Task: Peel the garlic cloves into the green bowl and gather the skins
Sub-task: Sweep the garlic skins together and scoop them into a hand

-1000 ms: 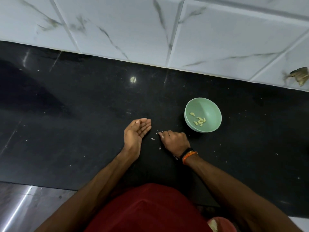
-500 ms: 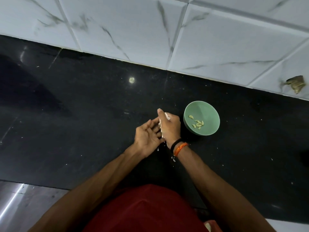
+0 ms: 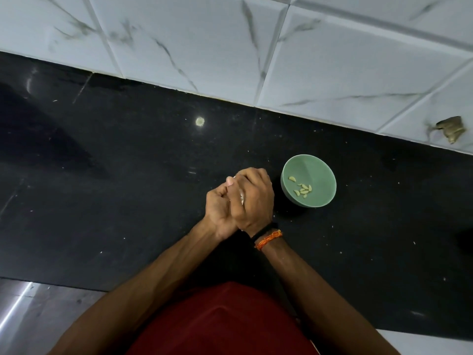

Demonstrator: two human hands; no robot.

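The green bowl (image 3: 317,170) stands on the black counter and holds several peeled garlic cloves (image 3: 303,188). Just left of it, my two hands are clasped together above the counter. My left hand (image 3: 220,208) is cupped underneath with its fingers curled. My right hand (image 3: 254,198) lies over it, fingers curled round. White garlic skins (image 3: 241,199) show in the gap between the palms; most of them are hidden inside the hands.
The black counter (image 3: 128,175) carries scattered small white skin flecks around the bowl and to the right. A white marble-tiled wall (image 3: 230,47) borders the counter at the back. The counter's near edge runs along the lower left.
My right hand lifted the skins off the counter and brought them onto my open left palm. Both hands have now closed together around the skins, slightly nearer the bowl.
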